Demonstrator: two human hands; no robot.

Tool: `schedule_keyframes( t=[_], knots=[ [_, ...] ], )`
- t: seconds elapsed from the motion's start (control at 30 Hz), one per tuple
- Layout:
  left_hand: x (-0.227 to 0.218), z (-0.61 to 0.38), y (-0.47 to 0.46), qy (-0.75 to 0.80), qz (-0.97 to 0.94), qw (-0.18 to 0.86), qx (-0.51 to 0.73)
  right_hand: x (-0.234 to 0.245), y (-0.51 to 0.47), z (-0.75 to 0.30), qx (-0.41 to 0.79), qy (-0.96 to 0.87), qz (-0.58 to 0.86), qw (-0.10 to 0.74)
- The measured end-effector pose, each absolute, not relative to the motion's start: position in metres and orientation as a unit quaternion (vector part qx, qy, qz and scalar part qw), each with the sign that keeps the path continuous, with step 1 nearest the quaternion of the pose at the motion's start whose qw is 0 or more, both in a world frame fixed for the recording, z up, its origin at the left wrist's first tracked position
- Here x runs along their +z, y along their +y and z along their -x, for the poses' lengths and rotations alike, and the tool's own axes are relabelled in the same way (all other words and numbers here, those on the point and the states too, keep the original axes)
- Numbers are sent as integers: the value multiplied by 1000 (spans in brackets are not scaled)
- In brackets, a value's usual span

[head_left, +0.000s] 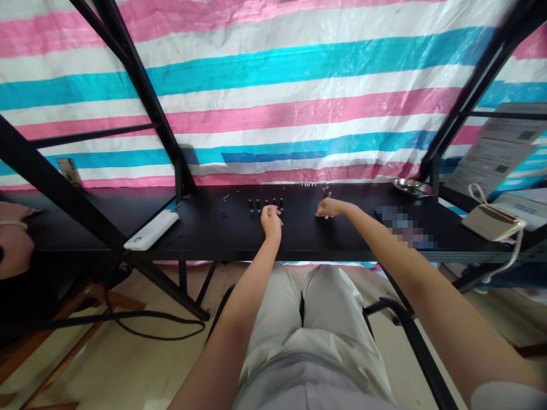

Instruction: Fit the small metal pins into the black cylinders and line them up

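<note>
Both my hands rest on a black table (299,236). My left hand (272,221) is curled, fingers closed, just in front of a short row of small black upright pieces (265,204). Whether it holds anything is too small to tell. My right hand (330,208) lies to the right, fingers pinched together around a small dark piece (327,195) that I cannot name. Behind it lie several tiny metal springs (308,185) near the table's back edge.
A white power bank (151,230) lies at the table's left, a metal bowl (413,187) at the right rear. Black frame posts (145,97) rise on both sides. Another person's hand (12,236) shows at the far left. A phone with cable (493,222) lies right.
</note>
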State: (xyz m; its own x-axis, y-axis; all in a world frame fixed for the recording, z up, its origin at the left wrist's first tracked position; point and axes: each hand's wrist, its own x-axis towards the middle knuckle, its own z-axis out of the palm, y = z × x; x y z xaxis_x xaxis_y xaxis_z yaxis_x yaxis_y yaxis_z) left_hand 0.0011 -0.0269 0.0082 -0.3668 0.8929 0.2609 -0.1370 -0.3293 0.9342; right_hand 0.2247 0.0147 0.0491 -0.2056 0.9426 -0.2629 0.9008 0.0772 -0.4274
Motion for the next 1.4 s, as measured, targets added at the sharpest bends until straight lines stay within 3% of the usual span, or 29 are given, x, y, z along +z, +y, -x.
schedule_keyframes(
  t=[0.1,0.33,0.53,0.77,1.03,1.4],
  knots=[
    [9,-1,-28,448,-431,369,691,43,18,-254,183,-710,680,22],
    [8,-3,-29,450,-467,351,676,10,37,-258,113,-587,781,178],
    [8,-3,-31,449,-480,351,667,2,47,-235,84,-518,818,236],
    [7,-4,-31,463,-512,343,637,4,39,-212,65,-550,800,229],
    [-1,-10,-27,443,-644,364,506,-2,2,-182,34,-631,747,206],
    [1,-12,-33,423,-688,335,485,3,-37,-157,5,-766,607,211]
  ],
)
